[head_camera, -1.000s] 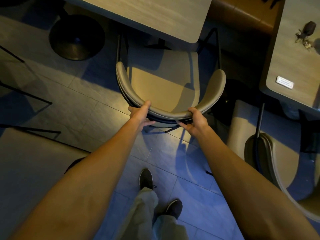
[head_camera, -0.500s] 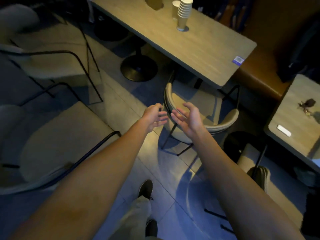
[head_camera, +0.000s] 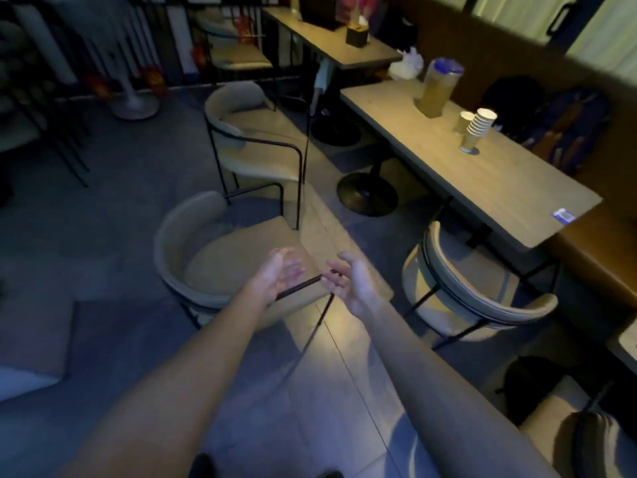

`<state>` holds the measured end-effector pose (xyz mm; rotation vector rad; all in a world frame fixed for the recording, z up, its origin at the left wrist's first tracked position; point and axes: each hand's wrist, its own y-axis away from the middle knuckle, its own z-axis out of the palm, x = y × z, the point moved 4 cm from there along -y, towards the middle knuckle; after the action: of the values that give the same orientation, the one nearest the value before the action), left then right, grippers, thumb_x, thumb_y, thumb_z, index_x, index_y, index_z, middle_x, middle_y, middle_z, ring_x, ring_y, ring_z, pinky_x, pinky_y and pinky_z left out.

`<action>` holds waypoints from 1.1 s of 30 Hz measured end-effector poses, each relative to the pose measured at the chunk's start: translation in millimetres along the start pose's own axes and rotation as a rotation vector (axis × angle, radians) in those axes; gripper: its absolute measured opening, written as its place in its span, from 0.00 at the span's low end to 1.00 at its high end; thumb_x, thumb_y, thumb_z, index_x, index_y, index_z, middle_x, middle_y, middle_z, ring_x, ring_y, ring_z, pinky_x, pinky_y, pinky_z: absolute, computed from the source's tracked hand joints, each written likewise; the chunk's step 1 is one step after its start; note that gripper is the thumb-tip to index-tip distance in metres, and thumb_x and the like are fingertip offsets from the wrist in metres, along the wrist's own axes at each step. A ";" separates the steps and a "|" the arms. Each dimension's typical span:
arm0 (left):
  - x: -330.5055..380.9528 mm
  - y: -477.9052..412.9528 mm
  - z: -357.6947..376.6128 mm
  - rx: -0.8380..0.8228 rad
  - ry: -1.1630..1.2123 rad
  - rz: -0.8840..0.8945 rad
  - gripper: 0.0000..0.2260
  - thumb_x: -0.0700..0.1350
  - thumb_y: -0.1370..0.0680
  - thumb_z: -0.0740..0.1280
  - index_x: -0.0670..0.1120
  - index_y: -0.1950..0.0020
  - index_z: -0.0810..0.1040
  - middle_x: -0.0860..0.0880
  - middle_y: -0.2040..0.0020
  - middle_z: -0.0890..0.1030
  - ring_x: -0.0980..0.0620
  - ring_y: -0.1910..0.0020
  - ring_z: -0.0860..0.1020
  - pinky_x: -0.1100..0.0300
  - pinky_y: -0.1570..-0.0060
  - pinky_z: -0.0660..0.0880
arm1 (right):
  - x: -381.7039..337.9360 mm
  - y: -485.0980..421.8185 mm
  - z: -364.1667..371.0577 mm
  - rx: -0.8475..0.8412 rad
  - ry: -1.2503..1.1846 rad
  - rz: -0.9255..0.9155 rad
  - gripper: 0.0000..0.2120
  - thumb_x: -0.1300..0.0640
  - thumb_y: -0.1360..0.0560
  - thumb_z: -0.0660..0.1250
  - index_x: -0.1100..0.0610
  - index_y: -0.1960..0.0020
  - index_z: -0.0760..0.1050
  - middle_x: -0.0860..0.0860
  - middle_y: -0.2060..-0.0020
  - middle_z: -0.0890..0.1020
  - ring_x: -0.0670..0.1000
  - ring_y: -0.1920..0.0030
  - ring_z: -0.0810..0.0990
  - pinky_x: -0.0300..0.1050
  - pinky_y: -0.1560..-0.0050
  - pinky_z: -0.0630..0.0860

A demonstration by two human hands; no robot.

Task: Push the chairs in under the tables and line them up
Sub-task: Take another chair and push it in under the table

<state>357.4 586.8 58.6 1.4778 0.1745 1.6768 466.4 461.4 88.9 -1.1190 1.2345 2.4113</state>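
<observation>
Three chairs matter here. Tucked chair [head_camera: 458,288] on the right is in under the near end of the long worktop [head_camera: 499,174]. Near loose chair [head_camera: 220,257] sits out in the aisle, well apart from that worktop, seat facing right. Far loose chair [head_camera: 251,146] stands behind it, also out in the aisle, roughly between the long worktop and the far worktop [head_camera: 331,39].

My hands are both empty. Left hand [head_camera: 281,272] and right hand [head_camera: 348,281] are spread wide, palms facing each other, hovering over the near edge of the near loose chair's seat, touching nothing as far as I can tell. Frame is blurred, so contact with the thin black frame rail [head_camera: 300,288] is uncertain.

Judgement: next step is grabbing the near loose chair and sliding it in.

Risks:
- Chair is angled, not square to the worktop. Pushing straight would likely run an armrest into the worktop edge or into the round pedestal base [head_camera: 367,198].
- Jolting the worktop could topple the paper cup stack [head_camera: 477,131], which is tall and leaning, or the lidded jug [head_camera: 437,88] beside it.
- Thin legs may snag the far loose chair if I swing wide.
- Dim light, poor depth cues.

Containers: jug looks filled with something brownish, contents unclear. Single cup [head_camera: 463,121] next to the stack, inside not visible.
</observation>
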 end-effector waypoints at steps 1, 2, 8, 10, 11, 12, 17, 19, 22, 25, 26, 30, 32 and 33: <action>3.2 3.0 -29.1 0.034 0.009 0.006 0.13 0.47 0.16 0.57 0.47 0.33 0.70 0.46 0.51 0.80 0.48 0.57 0.80 0.55 0.57 0.79 | 13.9 -1.5 21.0 -0.019 0.025 0.008 0.05 0.56 0.18 0.62 0.56 0.43 0.73 0.58 0.42 0.77 0.55 0.53 0.79 0.50 0.46 0.78; 7.1 6.5 -57.4 0.064 0.021 0.009 0.12 0.46 0.16 0.57 0.47 0.33 0.70 0.45 0.51 0.80 0.49 0.57 0.80 0.55 0.57 0.79 | 27.6 -4.3 41.3 -0.030 0.047 0.014 0.08 0.56 0.18 0.62 0.57 0.41 0.73 0.58 0.42 0.77 0.54 0.54 0.79 0.49 0.48 0.79; 36.9 22.3 -219.1 0.173 0.000 -0.015 0.11 0.46 0.16 0.61 0.49 0.34 0.71 0.44 0.45 0.81 0.49 0.58 0.80 0.55 0.59 0.79 | 111.4 -24.0 159.0 -0.008 0.218 0.092 0.10 0.57 0.17 0.59 0.58 0.37 0.71 0.57 0.46 0.78 0.53 0.59 0.78 0.49 0.53 0.80; 52.0 20.1 -265.6 0.224 -0.031 0.029 0.07 0.43 0.17 0.64 0.47 0.39 0.74 0.41 0.45 0.81 0.49 0.59 0.80 0.55 0.56 0.79 | 134.5 -30.8 191.9 0.009 0.254 0.121 0.10 0.57 0.17 0.60 0.60 0.39 0.72 0.56 0.50 0.78 0.53 0.60 0.79 0.49 0.56 0.81; 59.8 18.0 -286.5 0.257 -0.030 0.052 0.07 0.41 0.19 0.65 0.46 0.41 0.75 0.41 0.47 0.81 0.49 0.60 0.80 0.56 0.56 0.79 | 144.6 -34.2 207.0 0.017 0.264 0.135 0.09 0.58 0.17 0.60 0.60 0.39 0.72 0.57 0.51 0.78 0.54 0.60 0.79 0.50 0.55 0.81; 66.9 16.3 -304.6 0.283 -0.024 0.067 0.08 0.38 0.20 0.66 0.46 0.42 0.76 0.42 0.48 0.81 0.50 0.60 0.80 0.57 0.57 0.79 | 154.2 -36.0 222.2 0.022 0.276 0.151 0.08 0.58 0.17 0.59 0.60 0.40 0.72 0.56 0.53 0.78 0.54 0.60 0.79 0.51 0.52 0.81; 93.0 -7.3 -356.9 0.331 -0.015 0.068 0.08 0.37 0.22 0.69 0.48 0.46 0.78 0.46 0.57 0.82 0.52 0.61 0.80 0.59 0.59 0.79 | 189.8 -54.0 275.3 0.033 0.361 0.229 0.14 0.51 0.17 0.61 0.58 0.36 0.69 0.57 0.46 0.76 0.55 0.58 0.78 0.54 0.48 0.82; 96.4 -24.7 -369.3 0.372 -0.041 0.069 0.08 0.35 0.23 0.70 0.48 0.49 0.79 0.46 0.58 0.81 0.52 0.62 0.80 0.59 0.61 0.78 | 194.4 -71.0 285.4 0.037 0.365 0.258 0.15 0.48 0.17 0.61 0.57 0.36 0.67 0.60 0.37 0.74 0.57 0.54 0.78 0.55 0.49 0.81; 98.6 -53.9 -383.4 0.435 -0.072 0.045 0.10 0.34 0.23 0.70 0.50 0.55 0.79 0.46 0.60 0.80 0.52 0.65 0.78 0.60 0.64 0.77 | 192.4 -108.1 301.0 0.016 0.295 0.266 0.18 0.47 0.17 0.60 0.56 0.31 0.68 0.60 0.33 0.71 0.58 0.53 0.76 0.61 0.42 0.79; 102.3 -82.9 -390.6 0.425 -0.119 -0.006 0.11 0.33 0.23 0.70 0.50 0.57 0.78 0.46 0.62 0.79 0.52 0.66 0.77 0.59 0.64 0.77 | 189.2 -134.2 310.7 0.063 0.270 0.290 0.17 0.49 0.17 0.61 0.58 0.35 0.66 0.59 0.39 0.72 0.58 0.52 0.75 0.64 0.39 0.77; 102.8 -91.0 -392.2 0.416 -0.131 -0.023 0.12 0.33 0.24 0.70 0.51 0.57 0.78 0.47 0.62 0.79 0.52 0.66 0.77 0.59 0.64 0.77 | 189.7 -140.6 312.0 0.079 0.258 0.294 0.16 0.49 0.17 0.61 0.58 0.36 0.66 0.59 0.40 0.72 0.58 0.53 0.75 0.64 0.39 0.77; 103.8 -121.0 -398.0 0.390 -0.208 -0.075 0.13 0.33 0.25 0.72 0.52 0.57 0.78 0.46 0.59 0.81 0.53 0.64 0.78 0.59 0.64 0.76 | 210.6 -159.7 307.7 0.186 0.216 0.348 0.23 0.46 0.18 0.62 0.59 0.29 0.66 0.61 0.34 0.72 0.58 0.49 0.76 0.60 0.42 0.79; 106.9 -139.7 -401.8 0.369 -0.255 -0.090 0.12 0.34 0.26 0.72 0.52 0.55 0.78 0.43 0.53 0.82 0.52 0.62 0.78 0.58 0.63 0.77 | 220.7 -168.6 307.4 0.249 0.176 0.369 0.25 0.45 0.18 0.62 0.59 0.28 0.66 0.60 0.35 0.72 0.56 0.53 0.76 0.60 0.43 0.79; 109.2 -149.6 -403.7 0.352 -0.284 -0.099 0.11 0.35 0.26 0.73 0.51 0.53 0.77 0.42 0.48 0.82 0.51 0.59 0.78 0.58 0.61 0.77 | 223.8 -171.9 308.3 0.281 0.169 0.375 0.24 0.45 0.18 0.62 0.59 0.28 0.66 0.59 0.37 0.73 0.55 0.54 0.76 0.60 0.42 0.79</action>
<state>94.2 921.7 -67.3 1.9181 0.3960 1.3866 231.9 772.4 -62.8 -1.1033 1.9207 2.3173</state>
